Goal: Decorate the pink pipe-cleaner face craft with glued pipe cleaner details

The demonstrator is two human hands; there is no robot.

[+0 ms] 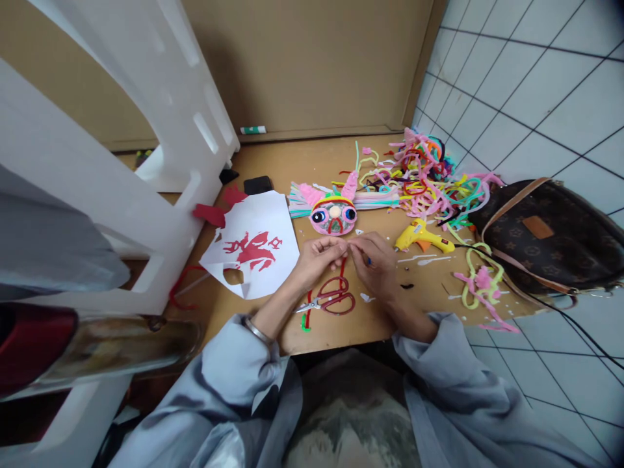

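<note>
Table [355, 328], from the left: white paper sheet with red cutout shapes [280, 227]. Left hand [319, 257]: narrow grip, fingertips pinched. Red-handled metal scissors [324, 301] on my side of the hands? No, the wearer's; pink-eared fuzzy animal face [334, 212] just beyond. Thin red strip [343, 267] under the fingertips, can't tell if gripped. Right hand [374, 263]: narrow grip too, contents too small to read. Yellow glue gun [423, 238] nearby, then brown patterned bag [550, 205].

Softly lit, shadowed left on the brown panel [316, 65]; slightly blurred, stretched toward the edges (notably the wall tiles [531, 84]).
</note>
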